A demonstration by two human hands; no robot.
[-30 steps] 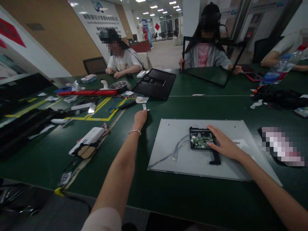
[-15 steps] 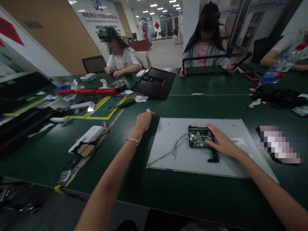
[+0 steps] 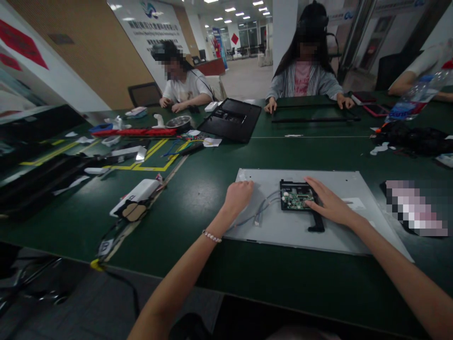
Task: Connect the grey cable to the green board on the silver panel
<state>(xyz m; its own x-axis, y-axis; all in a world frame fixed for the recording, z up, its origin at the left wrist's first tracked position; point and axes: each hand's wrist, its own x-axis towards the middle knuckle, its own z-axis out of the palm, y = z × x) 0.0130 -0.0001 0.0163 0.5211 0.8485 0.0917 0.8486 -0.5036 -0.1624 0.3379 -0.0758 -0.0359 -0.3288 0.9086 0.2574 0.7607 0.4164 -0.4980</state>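
A flat grey metal panel [image 3: 332,241] lies on the table in front of me. On it sits a black bracket [image 3: 316,222] carrying a green circuit board [image 3: 296,200], with thin grey cables [image 3: 264,204] running off to the left. My right hand [image 3: 327,203] rests over the bracket's right side, its fingers stretched out and its thumb touching the board. Closed into a fist, my left hand [image 3: 240,196] is over the panel's left edge. Whatever its fingers hold is hidden. A clear whitish scrap [image 3: 242,176] shows just behind it, at the panel's far left corner.
To the left lies a white battery pack [image 3: 136,197] with cables. Farther back are a black plastic cover [image 3: 230,120], a red strip [image 3: 136,132] and a metal dish [image 3: 179,123]. A co-worker's hands [image 3: 272,105] hold a black frame [image 3: 314,120]. A bottle [image 3: 414,101] stands far right.
My left hand has moved right, from beside the panel to over its left edge. My right hand stays on the bracket. The co-worker opposite has lowered the black frame to the table.
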